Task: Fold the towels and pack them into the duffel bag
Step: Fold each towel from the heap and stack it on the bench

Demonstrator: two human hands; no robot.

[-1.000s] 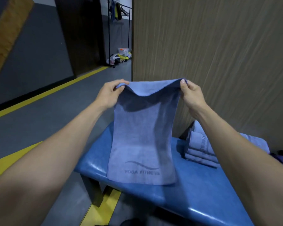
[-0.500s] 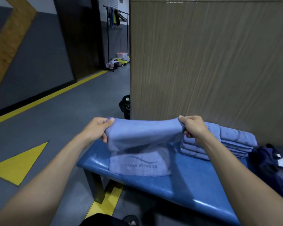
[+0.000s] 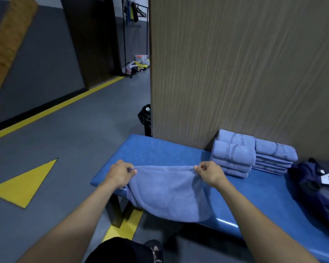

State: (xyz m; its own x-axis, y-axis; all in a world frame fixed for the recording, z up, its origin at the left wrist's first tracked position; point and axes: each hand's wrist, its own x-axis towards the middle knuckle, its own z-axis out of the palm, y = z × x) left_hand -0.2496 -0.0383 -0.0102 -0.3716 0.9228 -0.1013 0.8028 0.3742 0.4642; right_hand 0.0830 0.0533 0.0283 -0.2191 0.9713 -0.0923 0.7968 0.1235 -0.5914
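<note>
A blue towel (image 3: 167, 192) lies folded over on the near part of the blue padded bench (image 3: 160, 150), its lower fold hanging past the front edge. My left hand (image 3: 120, 174) pinches its far left corner. My right hand (image 3: 210, 172) pinches its far right corner. Two stacks of folded blue towels (image 3: 235, 154) stand at the back of the bench against the wooden wall. A dark navy duffel bag (image 3: 311, 185) with a white label lies at the bench's right end.
A tall wood-grain partition (image 3: 245, 63) rises directly behind the bench. A black bag with a bottle (image 3: 145, 116) stands at the partition's corner. Grey floor with yellow markings (image 3: 25, 184) spreads to the left. My sandalled foot (image 3: 156, 251) shows below.
Both hands came down from chest height to the bench, bringing the towel's top edge over its lower part. The printed logo is now hidden beneath the fold.
</note>
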